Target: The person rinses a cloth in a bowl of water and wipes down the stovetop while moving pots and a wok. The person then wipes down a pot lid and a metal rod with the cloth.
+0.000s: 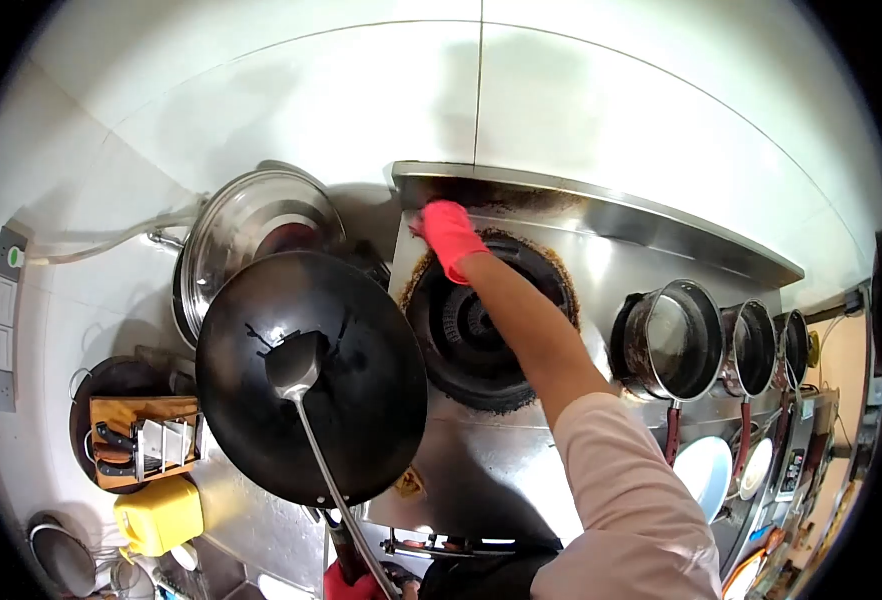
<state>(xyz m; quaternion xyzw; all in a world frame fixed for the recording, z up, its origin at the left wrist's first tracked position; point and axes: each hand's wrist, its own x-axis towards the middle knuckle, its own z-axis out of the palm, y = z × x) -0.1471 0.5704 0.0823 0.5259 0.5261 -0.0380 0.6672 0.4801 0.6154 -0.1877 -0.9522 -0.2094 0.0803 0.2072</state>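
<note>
My right hand (447,236), in a pink-red rubber glove, reaches to the back left of the round black burner (476,320), by the stained steel backsplash (521,198). Its fingers are closed together, and whatever they may hold is too small to make out. At the bottom, my left hand (351,582), in a red glove, is wrapped round the handle of the big black wok (371,420), which is held up left of the burner. A long-handled metal spatula (296,365) lies inside the wok. Brown grime rings the burner.
Behind the wok is a large glass lid (251,215). Saucepans (676,340) stand in a row at the right, with plates (706,475) below them. A knife block (146,440) and a yellow jug (161,515) are at the left.
</note>
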